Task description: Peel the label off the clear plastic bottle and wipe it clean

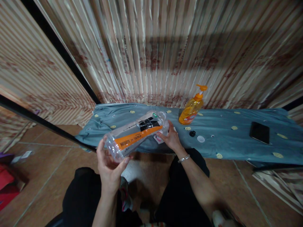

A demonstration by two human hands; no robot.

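Two hands hold one big, clear bottle [132, 137] in the head view. It is tipped, with its wide end by the person and its neck over the blue worktop [227, 148]. The left hand [110, 171] has its fingers bent around the wide end; the fingers of the right hand [172, 137] are closed around the neck.

The plastic looks smooth and thin, so a loose grip might let it slip to the floor [44, 176], and a hard squeeze might dent it. The right hand could bump the little black piece [192, 134] or the white disc [200, 139] if it swings sideways.

The bottle's black and orange label [149, 124] has a cross shape between dark letters, too small to read. The yellow pump bottle [190, 112] has a red and white label, also too blurry to read.
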